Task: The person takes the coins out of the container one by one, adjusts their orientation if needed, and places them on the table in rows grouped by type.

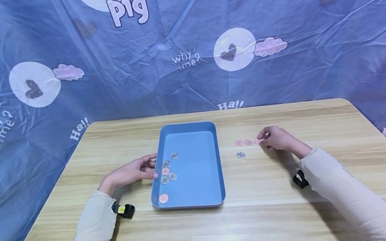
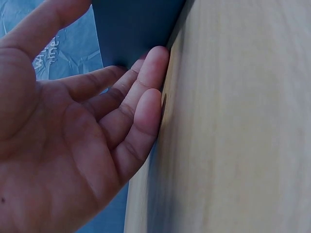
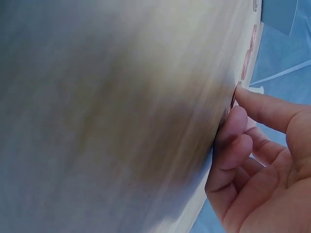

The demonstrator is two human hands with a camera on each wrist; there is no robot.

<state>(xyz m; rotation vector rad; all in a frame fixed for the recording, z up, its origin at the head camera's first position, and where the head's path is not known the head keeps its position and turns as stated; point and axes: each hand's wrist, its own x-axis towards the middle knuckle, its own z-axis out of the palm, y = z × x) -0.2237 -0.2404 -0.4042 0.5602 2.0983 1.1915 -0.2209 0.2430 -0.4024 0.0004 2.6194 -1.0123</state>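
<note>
A shallow blue tray [image 1: 187,127] lies on the table, with several silver and pink coins along its left side, such as a silver coin [image 1: 174,155] and a pink coin [image 1: 164,199]. My left hand [image 1: 131,173] holds the tray's left wall, thumb at the rim and fingers against the outside [image 2: 112,22]. Right of the tray, two pink coins [image 1: 243,142] lie in a row above a silver coin [image 1: 241,155]. At the row's right end my right hand [image 1: 274,139] pinches a third pink coin [image 1: 257,141] at the tabletop, partly hidden by the fingertips.
The wooden table [image 1: 267,217] ends at a blue printed cloth [image 1: 157,84] hanging behind it and at both sides. Black wrist straps with a device [image 1: 124,210] sit on both wrists.
</note>
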